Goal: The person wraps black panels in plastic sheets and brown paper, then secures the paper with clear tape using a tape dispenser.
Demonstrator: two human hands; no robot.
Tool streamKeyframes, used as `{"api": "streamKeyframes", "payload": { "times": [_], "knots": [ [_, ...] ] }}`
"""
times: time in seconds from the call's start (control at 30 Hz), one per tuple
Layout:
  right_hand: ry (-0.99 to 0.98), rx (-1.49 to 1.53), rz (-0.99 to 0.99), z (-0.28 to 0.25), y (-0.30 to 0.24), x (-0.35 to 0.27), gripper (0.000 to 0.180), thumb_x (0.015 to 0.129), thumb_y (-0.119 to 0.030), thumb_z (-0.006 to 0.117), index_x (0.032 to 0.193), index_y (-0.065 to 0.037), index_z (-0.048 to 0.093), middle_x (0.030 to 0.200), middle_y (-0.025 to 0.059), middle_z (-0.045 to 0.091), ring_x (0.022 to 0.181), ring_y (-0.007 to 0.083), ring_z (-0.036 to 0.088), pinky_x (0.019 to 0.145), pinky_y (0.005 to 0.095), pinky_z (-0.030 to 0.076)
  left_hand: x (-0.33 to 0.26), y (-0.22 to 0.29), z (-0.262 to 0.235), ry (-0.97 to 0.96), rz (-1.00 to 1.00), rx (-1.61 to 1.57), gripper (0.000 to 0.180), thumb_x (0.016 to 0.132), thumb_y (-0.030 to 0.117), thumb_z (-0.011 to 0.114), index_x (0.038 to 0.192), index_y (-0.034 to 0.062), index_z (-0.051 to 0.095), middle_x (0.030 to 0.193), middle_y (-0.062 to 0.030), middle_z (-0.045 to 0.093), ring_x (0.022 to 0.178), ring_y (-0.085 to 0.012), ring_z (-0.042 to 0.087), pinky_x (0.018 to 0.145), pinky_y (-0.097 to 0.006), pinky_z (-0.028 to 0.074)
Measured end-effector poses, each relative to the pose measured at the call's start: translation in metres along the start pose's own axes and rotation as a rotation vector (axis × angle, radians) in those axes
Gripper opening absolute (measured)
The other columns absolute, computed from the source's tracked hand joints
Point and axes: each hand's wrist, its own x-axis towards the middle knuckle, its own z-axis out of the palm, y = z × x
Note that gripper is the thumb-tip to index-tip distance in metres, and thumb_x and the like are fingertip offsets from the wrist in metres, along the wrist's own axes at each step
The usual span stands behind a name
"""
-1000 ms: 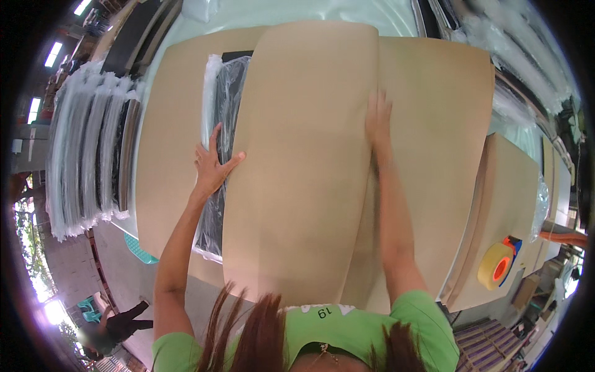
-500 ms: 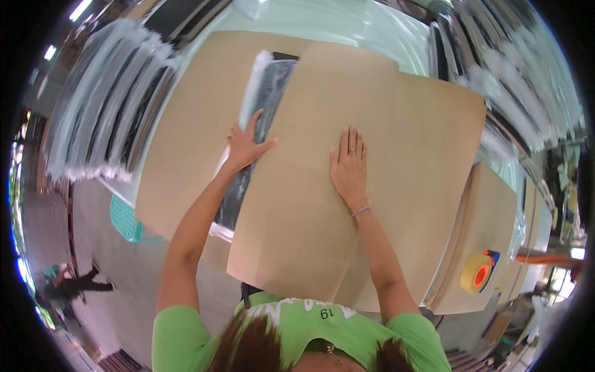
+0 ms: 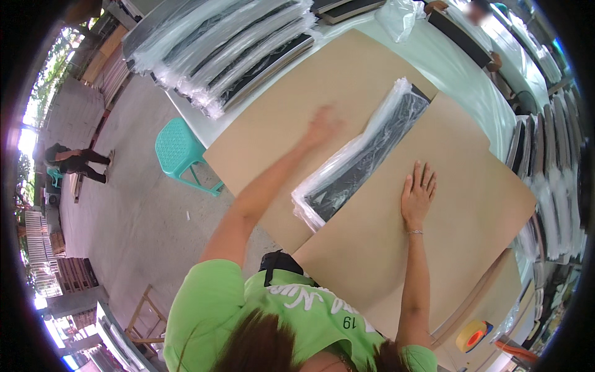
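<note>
A large brown cardboard sheet (image 3: pixel 471 180) lies over the table, with a folded or overlapping part on the right. My right hand (image 3: pixel 419 197) rests flat on that part, fingers stretched out and holding nothing. Along the sheet's middle lies a long dark panel (image 3: pixel 378 158) in clear plastic wrap, its right side partly under the cardboard edge. Left of the panel, above the left cardboard part (image 3: pixel 279 130), is my left hand (image 3: pixel 323 127). Motion smears its fingers, and whether it touches the cardboard I cannot tell.
Plastic-wrapped panels are stacked (image 3: pixel 235 53) at the far left, with more stacks (image 3: pixel 551 173) at right. A green stool (image 3: pixel 180 147) stands left of the table. A yellow tape roll (image 3: pixel 472 336) sits at lower right. Another person's hand (image 3: pixel 494 61) touches a dark panel (image 3: pixel 458 37) across the table.
My left hand has left the wrapped panel and moved left over the cardboard. My right hand stays flat on the right part. The view has turned toward the left.
</note>
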Motion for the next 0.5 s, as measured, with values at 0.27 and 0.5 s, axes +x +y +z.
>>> {"api": "streamKeyframes", "payload": {
  "times": [0.27, 0.5],
  "knots": [
    [-0.047, -0.01, 0.04, -0.003, -0.002, 0.002, 0.049, 0.101, -0.036, 0.033, 0.148, -0.022, 0.029, 0.154, 0.0056, 0.025, 0.142, 0.0314, 0.018, 0.115, 0.0443, 0.014, -0.045, -0.088, -0.169, 0.35, -0.37, 0.694, 0.055, 0.086, 0.038, 0.061, 0.13, 0.0091, 0.047, 0.132, -0.0169, 0.043, 0.128, -0.0362, 0.038, 0.102, -0.059, 0.029],
    [-0.102, 0.032, 0.07, -0.007, -0.014, 0.005, 0.05, 0.101, -0.038, 0.032, 0.148, -0.022, 0.028, 0.155, 0.0041, 0.021, 0.143, 0.0301, 0.015, 0.116, 0.0429, 0.01, -0.052, -0.091, -0.202, 0.27, -0.277, 0.487, 0.048, 0.081, 0.032, 0.068, 0.123, 0.0138, 0.052, 0.133, -0.0154, 0.043, 0.125, -0.0318, 0.044, 0.098, -0.059, 0.035]
  ]
}}
